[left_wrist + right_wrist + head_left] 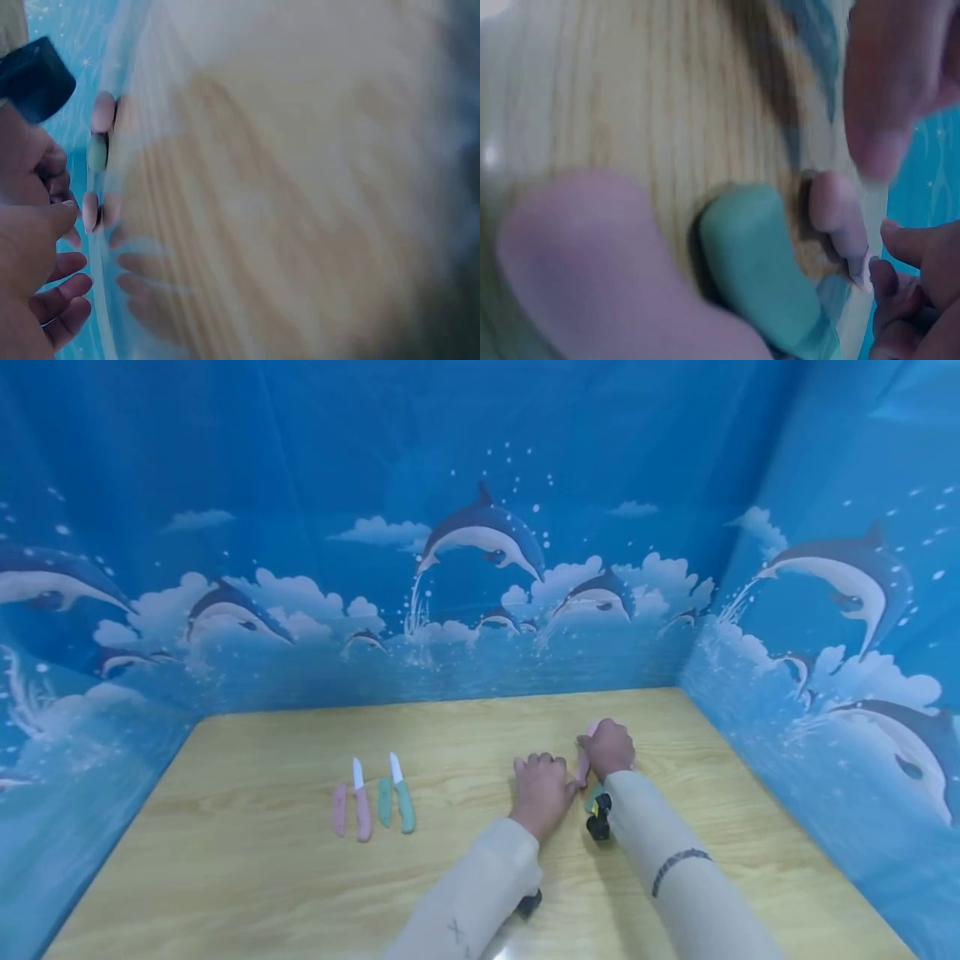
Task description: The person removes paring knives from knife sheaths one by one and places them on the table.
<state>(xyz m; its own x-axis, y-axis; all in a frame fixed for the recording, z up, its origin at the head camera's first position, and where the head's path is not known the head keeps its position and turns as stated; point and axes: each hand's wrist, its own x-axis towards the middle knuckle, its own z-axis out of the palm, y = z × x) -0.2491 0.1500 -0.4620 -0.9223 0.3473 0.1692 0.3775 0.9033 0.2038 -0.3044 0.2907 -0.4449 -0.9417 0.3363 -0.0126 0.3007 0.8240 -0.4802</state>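
On the left part of the wooden desk four small things lie in a row, all with their long axes running away from the person: a pink sheath, a pink-handled knife with its white blade pointing toward the far wall, a green sheath, and a green-handled knife, blade also pointing away. They lie just beside one another, the sheaths empty with the knives out beside them.

Further right, the left hand rests knuckles-up on the desk, its fingers loosely curled; the head view shows nothing in it, and the left wrist view is too blurred to say more. Just beside it, the right hand has its fingers curled round a pink knife-like piece, held roughly upright on its long axis, one rounded end peeking above the fist and the other reaching down toward the desk. Below that hand a green piece shows near the wrist. In the right wrist view a pink rounded end and a green rounded end lie side by side on the wood, blurred.
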